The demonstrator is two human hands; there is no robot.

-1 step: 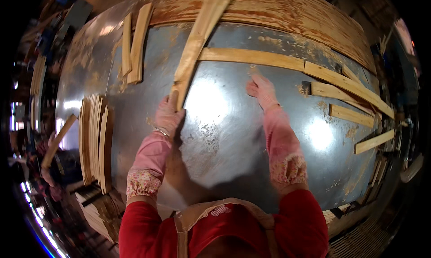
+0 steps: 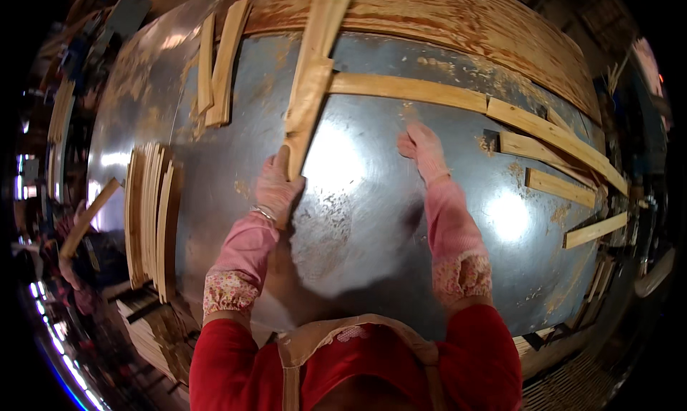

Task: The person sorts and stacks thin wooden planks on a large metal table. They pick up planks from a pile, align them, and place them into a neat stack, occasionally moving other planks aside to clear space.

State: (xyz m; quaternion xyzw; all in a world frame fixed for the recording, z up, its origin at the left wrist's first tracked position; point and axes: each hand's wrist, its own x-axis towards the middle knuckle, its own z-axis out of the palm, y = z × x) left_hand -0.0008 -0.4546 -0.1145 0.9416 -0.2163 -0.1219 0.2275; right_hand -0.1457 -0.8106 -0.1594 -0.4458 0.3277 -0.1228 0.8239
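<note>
My left hand (image 2: pixel 278 184) is closed round the near end of a wooden board (image 2: pixel 308 99), its thumb lying along the top. This board rests over another wooden strip (image 2: pixel 329 21) that runs on toward the far edge of the metal-topped table (image 2: pixel 243 232). Held above the middle of the tabletop, my right hand (image 2: pixel 424 147) has its fingers curled together; whether anything small is in them is hidden. Beyond it lies a long wooden strip (image 2: pixel 408 89), stretching right from beside the held board.
A stack of thin boards (image 2: pixel 150 221) stands at the left edge. Two loose strips (image 2: pixel 227 64) lie at the far left. Several boards (image 2: pixel 558 142) lie at the right, one short piece (image 2: pixel 595 230) nearer me. A plywood sheet (image 2: pixel 458 17) covers the far side; wood shavings are scattered about.
My left hand and the board in it have shifted slightly right, and the board now shows a stepped overlap with the strip under it. My right hand has moved slightly right and nearer.
</note>
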